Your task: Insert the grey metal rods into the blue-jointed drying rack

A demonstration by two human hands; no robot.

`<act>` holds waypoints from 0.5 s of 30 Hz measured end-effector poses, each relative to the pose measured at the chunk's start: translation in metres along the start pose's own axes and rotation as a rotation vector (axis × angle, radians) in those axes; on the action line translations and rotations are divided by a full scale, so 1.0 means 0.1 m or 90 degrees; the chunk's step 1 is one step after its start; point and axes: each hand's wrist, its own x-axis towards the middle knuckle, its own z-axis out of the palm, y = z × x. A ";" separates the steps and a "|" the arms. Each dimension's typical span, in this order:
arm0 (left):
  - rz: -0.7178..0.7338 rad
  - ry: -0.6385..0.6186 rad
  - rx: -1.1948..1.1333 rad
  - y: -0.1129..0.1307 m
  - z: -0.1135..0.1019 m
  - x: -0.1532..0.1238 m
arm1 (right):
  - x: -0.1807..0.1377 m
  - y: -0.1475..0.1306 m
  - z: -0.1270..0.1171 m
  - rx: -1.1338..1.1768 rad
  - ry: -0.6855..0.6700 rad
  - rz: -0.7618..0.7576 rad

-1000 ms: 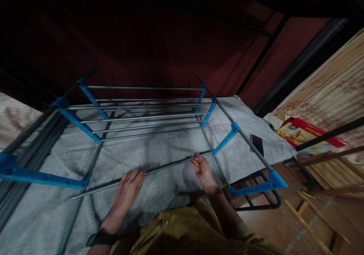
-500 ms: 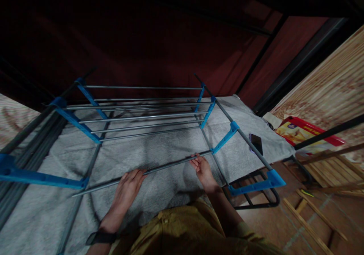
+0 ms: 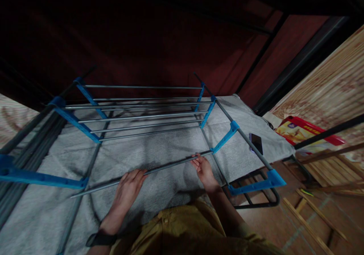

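A grey metal tube runs slantwise in front of me, its right end meeting a blue plastic bracket. My left hand is wrapped over the tube near its middle. Close to the bracket, my right hand pinches the same tube between thumb and fingers. The tube's left end lies free, near another blue bracket. Behind it stands the rack frame, with several thin grey tubes spanning between blue brackets on both sides.
Grey cloth covers the surface under the rack. A phone lies on it at the right. More tubes are bundled at the left. Wooden pieces lie on the tiled floor, and a red and yellow package sits farther right.
The tube's free left end has shifted very slightly left. Both hands keep nearly the same place on the tube.
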 end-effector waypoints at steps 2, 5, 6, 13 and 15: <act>0.000 0.008 0.008 0.00 0.00 -0.01 | 0.00 0.00 0.00 -0.001 0.003 0.002; 0.004 0.006 0.019 0.01 0.01 -0.02 | 0.00 0.00 0.01 -0.003 0.005 0.000; 0.004 0.005 0.023 0.01 0.01 -0.02 | 0.00 0.00 0.01 -0.004 0.005 -0.001; 0.002 0.001 0.030 0.04 -0.02 -0.04 | -0.01 -0.01 0.00 -0.021 0.000 -0.003; 0.004 0.003 0.028 0.05 -0.04 -0.04 | -0.01 -0.02 -0.01 -0.036 -0.004 -0.015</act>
